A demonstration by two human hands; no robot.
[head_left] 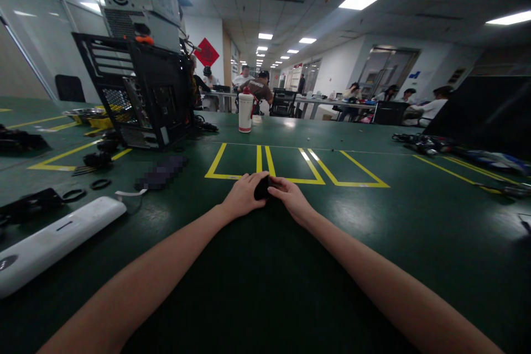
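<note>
Both my hands meet over the green table, just in front of the yellow tape outlines. Between them is a small black object (261, 188), its kind not clear from here. My left hand (244, 194) wraps round its left side, thumb below and fingers over the top. The thumb and fingers of my right hand (289, 194) pinch at its right edge. Much of the object is hidden by my fingers.
A white elongated device (62, 238) lies at the left, near a dark blurred slab (161, 171) with a white strap. Behind stands an open computer case (153, 91). A white cup (245, 112) stands at the back; cables (427, 144) lie right. People sit at far tables.
</note>
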